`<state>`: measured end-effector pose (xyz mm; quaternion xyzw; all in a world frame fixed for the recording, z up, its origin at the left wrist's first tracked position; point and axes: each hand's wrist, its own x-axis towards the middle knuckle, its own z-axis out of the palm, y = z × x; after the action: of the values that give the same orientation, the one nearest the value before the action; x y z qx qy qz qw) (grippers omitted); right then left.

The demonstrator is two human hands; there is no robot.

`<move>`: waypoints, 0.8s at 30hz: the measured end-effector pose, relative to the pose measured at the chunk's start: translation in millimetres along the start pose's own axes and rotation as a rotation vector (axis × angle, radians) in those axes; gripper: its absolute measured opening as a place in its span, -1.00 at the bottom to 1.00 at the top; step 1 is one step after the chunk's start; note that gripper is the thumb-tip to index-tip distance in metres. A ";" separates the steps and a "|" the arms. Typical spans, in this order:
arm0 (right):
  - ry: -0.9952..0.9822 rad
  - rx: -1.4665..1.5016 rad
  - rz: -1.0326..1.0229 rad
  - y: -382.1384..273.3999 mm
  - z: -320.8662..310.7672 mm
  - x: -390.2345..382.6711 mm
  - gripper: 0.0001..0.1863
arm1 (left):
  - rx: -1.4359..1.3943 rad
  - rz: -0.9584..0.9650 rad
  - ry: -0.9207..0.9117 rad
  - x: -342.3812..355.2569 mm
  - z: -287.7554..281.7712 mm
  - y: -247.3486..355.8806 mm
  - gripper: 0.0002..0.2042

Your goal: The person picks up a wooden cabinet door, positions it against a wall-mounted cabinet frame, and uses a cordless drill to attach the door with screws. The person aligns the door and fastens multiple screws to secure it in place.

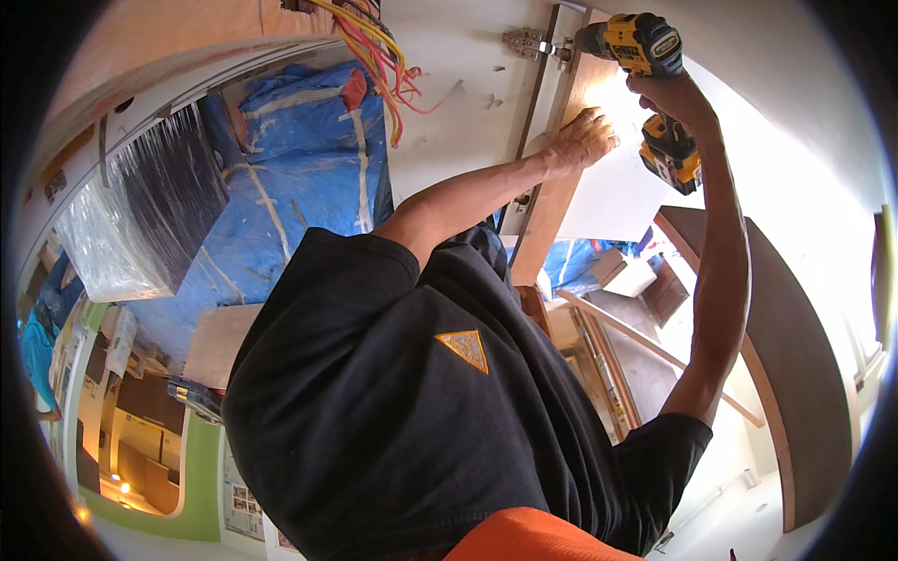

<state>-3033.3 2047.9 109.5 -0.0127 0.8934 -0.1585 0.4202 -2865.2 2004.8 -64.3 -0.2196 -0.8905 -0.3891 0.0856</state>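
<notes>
My right hand grips a yellow-and-black cordless drill, raised with its nose beside the upper metal hinge on a long wooden strip. My left hand is at that wooden strip, farther down, fingers curled over it near a bright white panel. A dark metal edge runs along the strip, and a lower hinge shows just below my left forearm. What the drill's tip touches is too small to tell.
Red and yellow cables dangle at top. Blue taped sheeting and a plastic-wrapped item lie left. A curved dark board stands right, near loose timber. A person in a cyan top is at the far left edge.
</notes>
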 end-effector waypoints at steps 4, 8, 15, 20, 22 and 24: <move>-0.055 0.148 0.066 3.5 2.4 3.7 -0.69 | -0.016 0.027 0.034 -0.8 -3.8 -0.8 -0.86; -0.022 0.343 0.043 20.7 13.2 -1.4 -0.65 | -0.038 0.044 0.105 0.6 -1.2 -2.4 -0.89; 0.172 0.574 -0.241 46.9 60.6 -39.4 -0.66 | -0.553 -0.180 0.363 -10.2 5.1 -2.5 -0.72; 0.308 0.962 -0.171 71.0 102.3 -124.1 -0.69 | 0.138 0.079 0.044 -1.5 11.1 -5.8 -0.78; 0.361 1.039 -0.152 86.3 118.8 -162.8 -0.68 | 0.396 0.119 -0.149 3.9 11.2 -6.5 -0.83; 0.453 1.118 -0.138 102.9 144.7 -198.6 -0.68 | 0.233 0.126 -0.083 4.2 7.6 -5.7 -0.85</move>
<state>-2784.3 2137.1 141.2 0.1861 0.7391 -0.6294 0.1514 -2871.4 2008.3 -71.9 -0.2798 -0.9169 -0.2673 0.0979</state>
